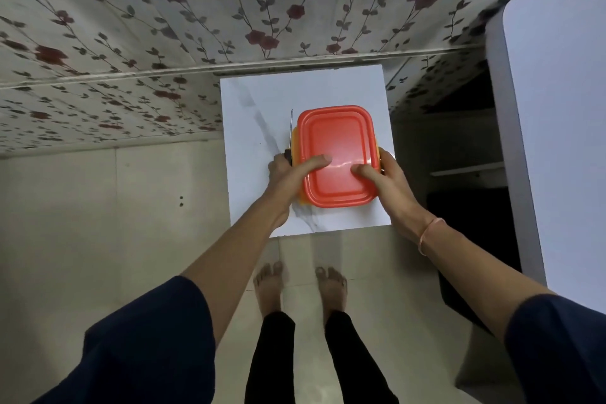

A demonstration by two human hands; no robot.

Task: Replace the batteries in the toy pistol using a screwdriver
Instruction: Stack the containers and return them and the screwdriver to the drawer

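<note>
Gripping the long sides of an orange-lidded container (337, 141), the left hand (288, 179) and the right hand (395, 188) each curl their fingers round an edge and lay a thumb flat on the lid; both are closed on the box, which sits on the table; a strip of yellow base shows under the lid at its left edge; the lid is opaque, so what lies inside cannot be told. Just beside the container's left side lies the screwdriver (290, 133), its thin metal shaft pointing away from the person and its dark handle right at the left hand's fingers; whether those fingers also hold it cannot be told. A pale thread band (429, 233) circles the right wrist; dark blue sleeves cover both upper arms.

The container rests near the middle of a small square white table (249, 128), its top marked by a grey marble-like streak; the table's far edge stands against a wall (131, 43) papered in cream with dark red flowers and grey vines; pale floor tiles (131, 207) spread below, where bare feet (269, 285) and black trouser legs stand at the table's near edge; a second white surface (557, 108) with a rounded corner fills the right side, with dark shadow beneath it.
</note>
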